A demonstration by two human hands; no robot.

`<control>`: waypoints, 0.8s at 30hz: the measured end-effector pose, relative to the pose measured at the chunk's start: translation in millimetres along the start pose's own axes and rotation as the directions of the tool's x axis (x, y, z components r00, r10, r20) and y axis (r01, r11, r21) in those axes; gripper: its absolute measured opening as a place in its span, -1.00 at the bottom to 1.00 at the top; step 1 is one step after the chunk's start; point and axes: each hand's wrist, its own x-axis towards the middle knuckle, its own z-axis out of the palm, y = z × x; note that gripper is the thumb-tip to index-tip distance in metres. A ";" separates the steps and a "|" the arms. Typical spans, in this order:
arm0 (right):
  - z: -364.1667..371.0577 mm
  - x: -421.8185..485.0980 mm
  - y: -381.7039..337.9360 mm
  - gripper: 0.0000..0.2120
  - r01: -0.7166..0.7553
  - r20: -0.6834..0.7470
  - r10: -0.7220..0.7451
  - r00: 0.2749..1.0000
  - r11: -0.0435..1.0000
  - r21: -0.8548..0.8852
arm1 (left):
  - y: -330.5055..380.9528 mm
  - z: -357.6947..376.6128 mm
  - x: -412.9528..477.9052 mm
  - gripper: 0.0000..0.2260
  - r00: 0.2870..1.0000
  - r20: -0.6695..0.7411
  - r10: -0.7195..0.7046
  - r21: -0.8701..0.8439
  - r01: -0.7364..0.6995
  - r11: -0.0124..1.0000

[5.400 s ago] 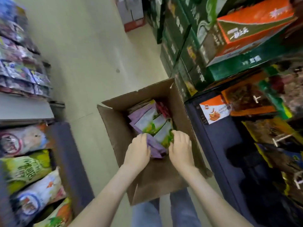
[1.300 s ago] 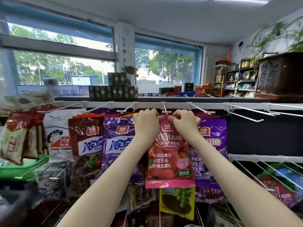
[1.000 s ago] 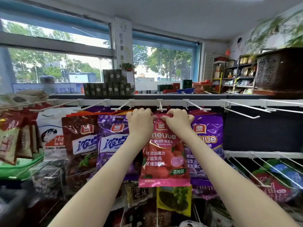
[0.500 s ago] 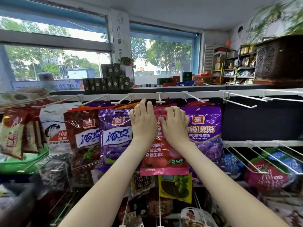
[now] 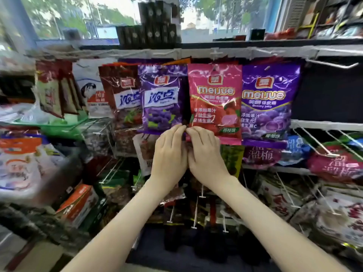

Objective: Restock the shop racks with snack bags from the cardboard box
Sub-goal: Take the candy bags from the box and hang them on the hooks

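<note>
While my left hand [image 5: 169, 154] and right hand [image 5: 206, 154] meet, fingers curled, at the lower left corner of the hung pink bag [image 5: 215, 103], I cannot tell if either pinches it; I'd straighten it gently, no yanking.

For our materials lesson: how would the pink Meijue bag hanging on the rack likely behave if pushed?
The pink Meijue bag probably swings, since it hangs only by its top edge. Its crinkled, glossy film suggests it is floppy and somewhat slippery. Flat, so likely light.
</note>
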 end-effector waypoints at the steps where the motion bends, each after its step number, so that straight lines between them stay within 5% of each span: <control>1: 8.6 -12.8 -7.9 -0.60 0.006 0.036 -0.008 0.999 0.999 0.033 | -6.6 -4.8 -18.9 -0.66 0.998 0.030 -0.056 -0.015 0.057 0.998; 7: 83.6 -104.5 -58.8 -0.62 -0.093 0.385 0.010 0.923 0.976 0.198 | -43.0 -42.1 -156.7 -0.61 0.807 0.317 -0.498 0.014 0.521 0.854; 13: 155.1 -183.6 -112.5 -0.55 -0.102 0.738 -0.077 0.671 0.976 0.194 | -96.8 -73.0 -306.8 -0.61 0.436 0.425 -0.794 0.240 0.791 0.563; 18: 222.7 -242.4 -139.6 -0.53 -0.037 0.888 -0.126 0.442 0.987 0.158 | -142.0 -101.3 -425.5 -0.64 0.084 0.462 -0.883 0.460 0.829 0.319; 24: 321.2 -299.4 -176.3 -0.54 -0.007 0.967 -0.143 0.209 0.989 0.148 | -217.5 -139.7 -525.9 -0.71 -0.171 0.400 -0.900 0.575 0.812 0.101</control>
